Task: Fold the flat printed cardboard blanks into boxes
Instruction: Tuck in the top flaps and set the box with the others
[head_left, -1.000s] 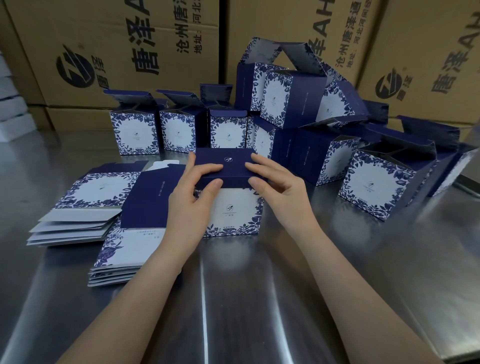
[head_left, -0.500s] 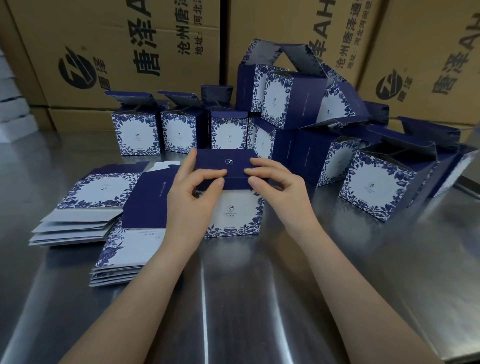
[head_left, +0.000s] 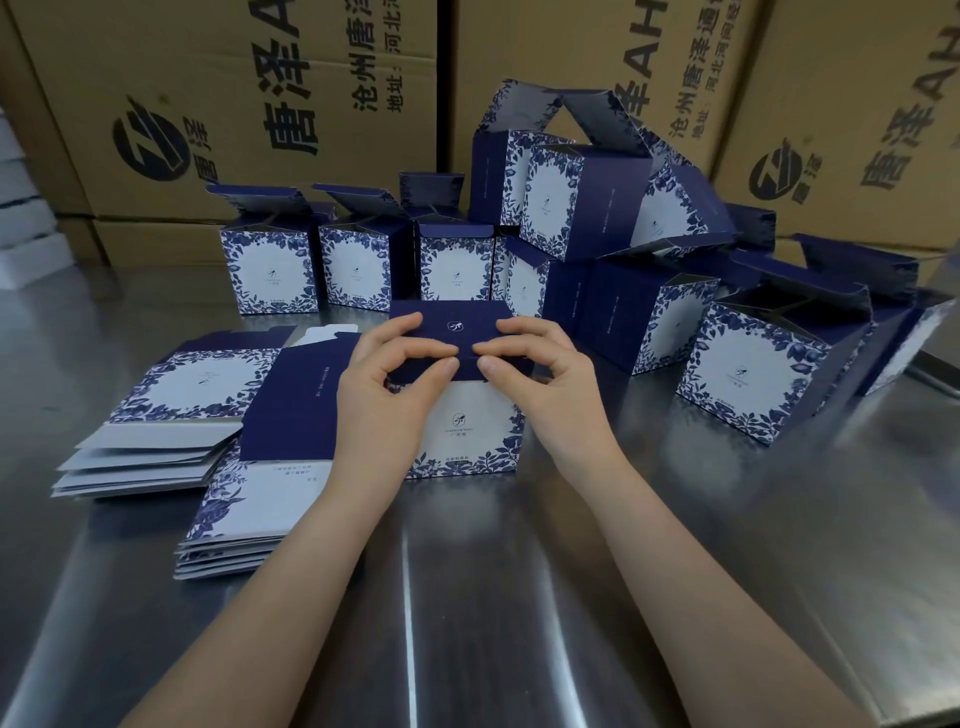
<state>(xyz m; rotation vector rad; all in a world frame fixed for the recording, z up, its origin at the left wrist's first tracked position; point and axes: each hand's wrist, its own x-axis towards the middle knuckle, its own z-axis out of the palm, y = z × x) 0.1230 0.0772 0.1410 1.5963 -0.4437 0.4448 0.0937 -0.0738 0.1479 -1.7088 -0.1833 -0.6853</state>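
Observation:
A blue-and-white floral box (head_left: 467, 436) stands on the steel table in front of me, its dark blue lid (head_left: 457, 325) folded down on top. My left hand (head_left: 384, 395) pinches the lid's front edge between thumb and fingers. My right hand (head_left: 545, 384) pinches the same edge just to the right, so the two thumbs nearly meet. Two stacks of flat printed blanks lie at the left, one nearer me (head_left: 249, 509) and one farther left (head_left: 156, 415).
Several folded boxes with open top flaps (head_left: 270, 270) stand in a row behind, and more are piled at the right (head_left: 748, 374). Large brown shipping cartons (head_left: 249, 93) wall off the back. The steel table (head_left: 493, 597) reflects light near me.
Both hands' fingers have slid inward along the lid's front edge toward its middle, and the thumbs have come closer together. The lid sits lower on the box.

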